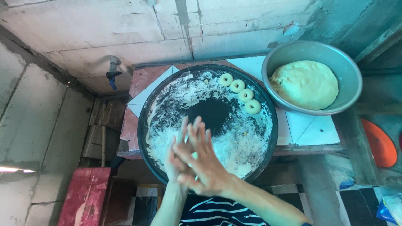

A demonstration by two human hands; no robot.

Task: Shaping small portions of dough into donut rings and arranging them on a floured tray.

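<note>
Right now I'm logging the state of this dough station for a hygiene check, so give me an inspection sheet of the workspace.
Surface: tiled table under a floured black tray.
Job's things: four dough rings along the tray's far edge; dough mound in metal bowl.
Clutter: orange plate and blue bag at right.
Fingers: left hand and right hand pressed together, a pale bit between the palms.
Cables: nothing seen.
Surroundings: concrete wall, tap, red board.
</note>
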